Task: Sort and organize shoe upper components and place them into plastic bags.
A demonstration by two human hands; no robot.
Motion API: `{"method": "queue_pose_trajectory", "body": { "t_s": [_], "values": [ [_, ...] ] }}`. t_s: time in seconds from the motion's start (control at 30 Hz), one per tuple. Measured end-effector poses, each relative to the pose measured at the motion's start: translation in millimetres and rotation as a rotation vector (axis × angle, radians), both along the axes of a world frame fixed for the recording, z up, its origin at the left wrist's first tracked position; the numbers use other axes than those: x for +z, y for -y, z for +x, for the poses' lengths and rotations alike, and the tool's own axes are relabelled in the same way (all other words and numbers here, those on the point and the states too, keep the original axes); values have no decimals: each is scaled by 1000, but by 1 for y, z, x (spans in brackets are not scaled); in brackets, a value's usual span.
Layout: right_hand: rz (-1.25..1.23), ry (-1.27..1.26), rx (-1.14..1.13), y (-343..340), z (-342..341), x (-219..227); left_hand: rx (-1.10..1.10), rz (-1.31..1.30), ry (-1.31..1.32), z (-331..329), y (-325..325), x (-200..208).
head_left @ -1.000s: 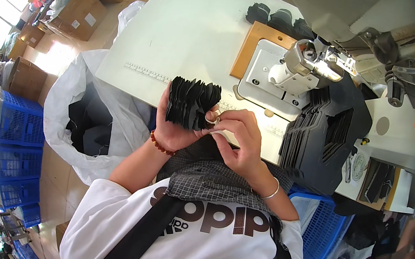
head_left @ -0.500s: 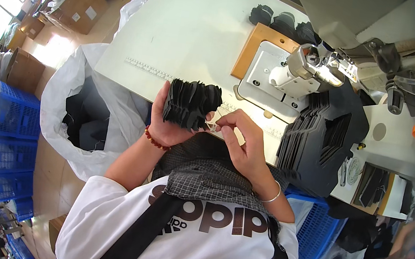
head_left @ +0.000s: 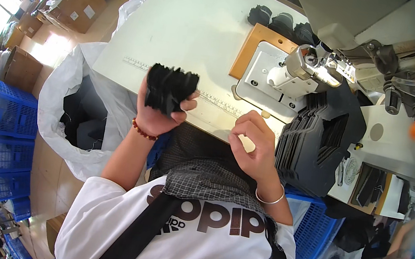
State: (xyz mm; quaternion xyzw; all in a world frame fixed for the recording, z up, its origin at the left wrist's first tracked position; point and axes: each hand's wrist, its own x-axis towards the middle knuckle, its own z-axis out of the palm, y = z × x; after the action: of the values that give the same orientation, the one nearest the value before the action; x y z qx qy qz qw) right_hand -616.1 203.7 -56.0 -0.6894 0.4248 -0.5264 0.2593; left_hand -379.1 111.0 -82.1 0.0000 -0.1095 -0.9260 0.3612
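Observation:
A thick bundle of small black fabric pieces (head_left: 171, 90) is gripped in my left hand (head_left: 151, 120), its fingers wrapped round the stack over the table's near edge. To the right and apart from it, my right hand (head_left: 255, 149) is closed, thumb and index finger curled together. Whatever lies between those fingertips, if anything, is too small to make out. Ahead of my right hand stands a sewing machine (head_left: 301, 68) with a metal plate (head_left: 259, 78). Next to my right hand, a stack of dark grey cut panels (head_left: 303, 143) leans at the table's right side.
The white table (head_left: 179, 25) has a printed ruler strip (head_left: 216, 102) along its near side. Three black bundles (head_left: 282, 22) lie at its far edge. A white sack (head_left: 60, 119) with dark pieces stands at left, near blue crates (head_left: 16, 110). Another blue crate (head_left: 316, 232) sits at lower right.
My left hand has moved left and slightly away with the black bundle. My right hand has drawn off the bundle to the right, so the two hands are now apart.

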Motion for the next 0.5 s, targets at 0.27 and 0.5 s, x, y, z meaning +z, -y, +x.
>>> {"method": "queue_pose_trajectory", "body": {
  "t_s": [0.27,0.5],
  "values": [
    [-50,-85,-17,-9,0,10,-110,-48,180,-13,-6,-11],
    [-53,101,-120,-57,-45,55,-299,-151,234,-36,-25,-8]
  ]
}}
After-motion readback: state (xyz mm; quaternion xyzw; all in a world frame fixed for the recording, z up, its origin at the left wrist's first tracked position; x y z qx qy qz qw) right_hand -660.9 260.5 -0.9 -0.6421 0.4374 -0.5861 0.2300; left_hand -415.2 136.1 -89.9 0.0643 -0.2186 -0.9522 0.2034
